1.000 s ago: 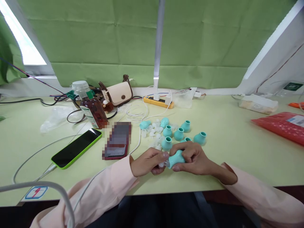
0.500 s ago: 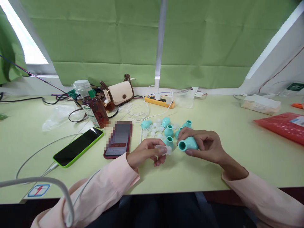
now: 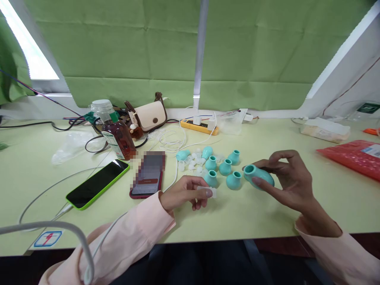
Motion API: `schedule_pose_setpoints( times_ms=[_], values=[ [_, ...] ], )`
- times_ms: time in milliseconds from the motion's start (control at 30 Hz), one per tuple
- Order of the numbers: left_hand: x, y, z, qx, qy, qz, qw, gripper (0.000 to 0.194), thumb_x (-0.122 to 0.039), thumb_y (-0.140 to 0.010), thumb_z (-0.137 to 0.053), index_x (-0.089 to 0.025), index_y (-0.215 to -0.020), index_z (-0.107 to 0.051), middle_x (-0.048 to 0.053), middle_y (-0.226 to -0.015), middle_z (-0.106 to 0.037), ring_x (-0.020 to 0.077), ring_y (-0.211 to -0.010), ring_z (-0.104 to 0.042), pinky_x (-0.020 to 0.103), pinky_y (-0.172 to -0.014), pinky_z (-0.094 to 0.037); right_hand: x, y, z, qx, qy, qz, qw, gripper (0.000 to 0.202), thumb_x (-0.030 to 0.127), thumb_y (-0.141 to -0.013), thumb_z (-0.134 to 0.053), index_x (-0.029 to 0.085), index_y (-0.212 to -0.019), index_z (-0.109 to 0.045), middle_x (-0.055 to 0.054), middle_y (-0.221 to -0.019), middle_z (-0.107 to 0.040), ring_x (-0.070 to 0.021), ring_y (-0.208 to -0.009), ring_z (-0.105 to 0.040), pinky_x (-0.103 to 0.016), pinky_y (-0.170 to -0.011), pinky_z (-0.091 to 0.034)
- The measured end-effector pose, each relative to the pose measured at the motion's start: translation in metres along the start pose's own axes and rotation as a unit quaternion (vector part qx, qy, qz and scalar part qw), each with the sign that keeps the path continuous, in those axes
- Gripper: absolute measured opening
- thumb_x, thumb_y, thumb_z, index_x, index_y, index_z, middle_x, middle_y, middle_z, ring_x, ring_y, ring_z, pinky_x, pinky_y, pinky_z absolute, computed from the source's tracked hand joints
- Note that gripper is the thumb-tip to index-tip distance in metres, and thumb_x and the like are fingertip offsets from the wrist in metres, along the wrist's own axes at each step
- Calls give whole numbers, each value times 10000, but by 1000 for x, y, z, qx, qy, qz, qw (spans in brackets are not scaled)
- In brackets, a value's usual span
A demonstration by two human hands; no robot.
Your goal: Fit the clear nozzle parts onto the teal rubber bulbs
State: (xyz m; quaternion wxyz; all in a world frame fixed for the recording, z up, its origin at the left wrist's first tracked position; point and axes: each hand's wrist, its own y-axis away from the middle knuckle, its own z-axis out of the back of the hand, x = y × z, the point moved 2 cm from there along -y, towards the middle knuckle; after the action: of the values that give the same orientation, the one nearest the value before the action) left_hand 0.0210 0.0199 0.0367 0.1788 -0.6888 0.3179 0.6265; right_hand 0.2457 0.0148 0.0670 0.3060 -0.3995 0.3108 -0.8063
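Observation:
My left hand (image 3: 190,192) pinches a small translucent white plastic piece (image 3: 206,192) between thumb and fingers, low over the table. Off to the right, my right hand (image 3: 286,180) grips a teal bulb (image 3: 263,178) by its side, its open neck tilted up and to the left. Between the hands a teal bulb (image 3: 233,181) stands upright, with another upright bulb (image 3: 225,168) behind it. Several more teal bulbs (image 3: 211,179) stand or lie around a scatter of small translucent white pieces (image 3: 192,162).
Left of the bulbs lie a phone in a red case (image 3: 148,174) and a phone in a green case (image 3: 97,184). Behind are a brown bottle (image 3: 118,138), a cream bag (image 3: 150,116) and a yellow power strip (image 3: 198,126). A red package (image 3: 353,158) lies at right.
The bulb formerly in my right hand stands upright on the table. That hand has moved right and holds another bulb. My left hand shifted slightly, keeping its white piece.

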Motion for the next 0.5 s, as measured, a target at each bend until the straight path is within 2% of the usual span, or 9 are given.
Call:
schedule_pose_setpoints(
  times_ms=[67,133,267,367,500],
  values=[
    [1,-1,0,-7,4,-4,1000,253,-309,-617,-640,-112,-738,-537,-12,-533,-522,68,-443,-462,198,-425,-360,-1,6,6,5,51,1,999,327,210,-657,-616,222,-949,-469,-48,-858,-579,-187,-740,-595,-281,-566,-519],
    [2,-2,0,-9,8,1,1000,283,-287,-591,-662,-110,-776,-539,-10,-551,-527,70,-454,-470,202,-432,-371,0,10,9,16,98,20,995,370,206,-656,-616,232,-1002,-488,-53,-905,-569,-194,-774,-581,-309,-625,-512],
    [3,-2,0,13,19,28,999,286,-292,-632,-630,-113,-827,-521,29,-628,-569,86,-500,-509,229,-480,-415,1,18,7,41,131,42,990,440,168,-644,-618,260,-1059,-504,-45,-829,-597,-201,-721,-555,-325,-543,-476],
    [3,-2,-2,31,25,42,998,227,-315,-702,-555,-128,-811,-486,42,-660,-578,91,-506,-518,244,-493,-427,-3,23,1,36,130,59,989,374,148,-652,-606,270,-1000,-539,-26,-806,-616,-189,-678,-554,-341,-559,-473],
    [5,-3,-4,44,41,77,995,196,-355,-775,-410,-160,-756,-417,11,-574,-549,88,-416,-481,206,-396,-365,-13,31,-2,-18,181,69,981,251,144,-619,-641,226,-845,-568,-21,-767,-634,-186,-692,-591,-331,-618,-490]
  ],
)
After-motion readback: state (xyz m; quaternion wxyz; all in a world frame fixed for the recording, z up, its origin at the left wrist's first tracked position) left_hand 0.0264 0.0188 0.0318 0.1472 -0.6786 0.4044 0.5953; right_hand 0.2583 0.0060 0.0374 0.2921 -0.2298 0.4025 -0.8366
